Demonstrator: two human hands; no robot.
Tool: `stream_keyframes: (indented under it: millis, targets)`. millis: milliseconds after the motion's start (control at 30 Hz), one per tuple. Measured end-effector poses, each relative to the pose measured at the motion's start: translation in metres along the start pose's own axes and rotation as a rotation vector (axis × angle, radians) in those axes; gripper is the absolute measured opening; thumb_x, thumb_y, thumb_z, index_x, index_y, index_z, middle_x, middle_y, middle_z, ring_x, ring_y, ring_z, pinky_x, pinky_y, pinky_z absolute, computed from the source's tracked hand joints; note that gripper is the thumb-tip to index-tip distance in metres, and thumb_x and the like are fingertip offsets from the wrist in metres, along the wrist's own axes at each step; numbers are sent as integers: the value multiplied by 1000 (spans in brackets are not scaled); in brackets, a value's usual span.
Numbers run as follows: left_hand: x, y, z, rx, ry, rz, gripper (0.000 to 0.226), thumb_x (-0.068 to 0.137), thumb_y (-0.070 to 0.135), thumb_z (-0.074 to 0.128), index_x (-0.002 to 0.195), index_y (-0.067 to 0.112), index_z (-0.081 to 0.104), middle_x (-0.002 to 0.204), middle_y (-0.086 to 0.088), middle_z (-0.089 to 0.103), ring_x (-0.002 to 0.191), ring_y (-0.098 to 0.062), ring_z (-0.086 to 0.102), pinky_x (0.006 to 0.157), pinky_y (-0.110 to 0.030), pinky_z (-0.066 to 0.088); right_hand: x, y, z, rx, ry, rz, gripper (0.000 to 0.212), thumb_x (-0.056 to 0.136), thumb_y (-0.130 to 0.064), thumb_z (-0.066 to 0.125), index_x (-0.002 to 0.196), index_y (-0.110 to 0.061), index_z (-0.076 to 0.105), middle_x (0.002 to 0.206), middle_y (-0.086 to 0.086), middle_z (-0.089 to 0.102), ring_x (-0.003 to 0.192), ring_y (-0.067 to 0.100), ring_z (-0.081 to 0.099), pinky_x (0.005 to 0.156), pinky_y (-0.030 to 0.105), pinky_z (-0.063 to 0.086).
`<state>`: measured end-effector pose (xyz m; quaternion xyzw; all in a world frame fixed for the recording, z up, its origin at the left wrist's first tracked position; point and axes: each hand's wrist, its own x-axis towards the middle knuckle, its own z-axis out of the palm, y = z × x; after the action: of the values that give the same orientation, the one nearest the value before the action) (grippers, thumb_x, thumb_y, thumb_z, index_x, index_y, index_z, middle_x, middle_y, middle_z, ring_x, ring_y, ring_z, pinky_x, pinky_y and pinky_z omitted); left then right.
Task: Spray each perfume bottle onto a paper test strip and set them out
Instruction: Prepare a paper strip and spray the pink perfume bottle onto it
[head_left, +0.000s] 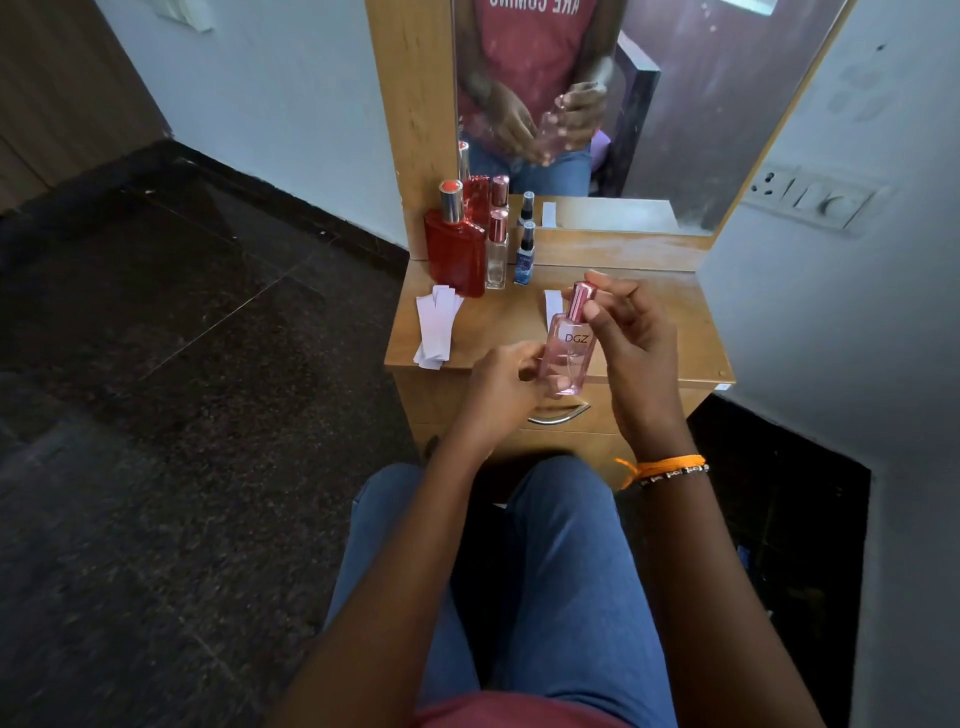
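Note:
A pink perfume bottle marked DGZ is held upright above the front edge of the wooden dressing table. My left hand grips its lower body. My right hand pinches its pink metallic cap. At the table's back left stand a large red bottle, a slim clear bottle with a pink cap, and a small blue spray bottle. A pile of white paper strips lies at the left front. One single strip lies behind the held bottle, partly hidden.
A mirror rises behind the table and reflects the bottles and the person's hands. A drawer handle sits just under the tabletop. A switch panel is on the right wall. Dark stone floor spreads to the left; my knees are below the table.

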<state>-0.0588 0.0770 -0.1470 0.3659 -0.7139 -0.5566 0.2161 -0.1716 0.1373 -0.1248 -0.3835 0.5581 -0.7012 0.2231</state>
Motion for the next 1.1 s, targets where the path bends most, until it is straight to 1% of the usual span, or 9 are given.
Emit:
stream_keyframes:
  millis: [300, 433, 500, 567, 667, 767, 933, 1000, 1100]
  targets:
    - [-1, -1, 6, 83, 48, 57, 33, 81, 11, 68, 113, 15, 65, 106, -1, 72, 100, -12, 64, 88, -26, 49, 1, -3, -2, -55, 20, -5, 37, 80, 7, 66, 112, -11, 63, 73, -17, 67, 71, -10, 58, 71, 9, 47]
    - [3, -3, 4, 55, 65, 46, 32, 82, 13, 67, 113, 15, 65, 106, -1, 71, 100, -14, 64, 87, -27, 48, 1, 1, -7, -78, -64, 49, 48, 80, 2, 68, 122, -19, 57, 89, -11, 70, 84, -6, 63, 75, 10, 48]
    - [6, -4, 2, 47, 70, 55, 30, 82, 15, 66, 112, 15, 65, 105, -2, 71, 100, -15, 64, 89, -32, 50, 1, 6, -11, -107, -152, 86, 48, 79, 3, 68, 124, -12, 58, 101, -2, 71, 92, 4, 65, 77, 16, 51]
    - [8, -3, 0, 44, 58, 43, 33, 83, 16, 66, 115, 16, 63, 109, -1, 69, 103, -13, 62, 90, -32, 50, 3, 13, -15, -140, -192, 100, 42, 78, 6, 68, 118, -5, 60, 99, -4, 71, 92, 10, 65, 73, 17, 52]
    - [12, -2, -3, -23, 58, -27, 54, 83, 17, 68, 133, 19, 48, 126, 1, 59, 107, -11, 58, 79, -16, 45, 12, 21, -15, -203, -161, 69, 37, 79, 7, 66, 112, -9, 61, 98, -2, 69, 93, 13, 63, 81, 20, 51]
    - [16, -4, -9, -43, 110, -60, 57, 85, 13, 65, 136, 19, 43, 130, 0, 56, 98, -10, 59, 79, -16, 44, 28, 28, -10, -249, -44, 47, 31, 81, 3, 65, 108, -11, 61, 100, 1, 68, 95, 13, 62, 84, 22, 51]
    - [26, -2, -6, 315, 248, 160, 32, 90, 6, 51, 120, 15, 60, 121, -1, 60, 105, -13, 55, 89, -23, 43, 68, 31, -4, -296, 74, -22, 28, 81, 4, 61, 105, -10, 59, 98, -3, 64, 91, 11, 61, 82, 21, 50]
    - [37, 0, 4, 456, 212, 249, 36, 92, 6, 47, 126, 13, 56, 130, -3, 55, 119, -19, 49, 98, -29, 40, 80, 32, -4, -302, 104, -37, 29, 80, 4, 61, 103, -13, 58, 98, 0, 64, 92, 14, 61, 82, 21, 49]
    - [53, -5, 16, 711, 85, 230, 46, 96, 13, 44, 142, 13, 37, 150, -5, 34, 141, -25, 25, 115, -38, 21, 88, 37, -5, -331, 121, -49, 29, 80, 2, 62, 106, -12, 58, 103, 3, 65, 95, 16, 61, 82, 17, 49]
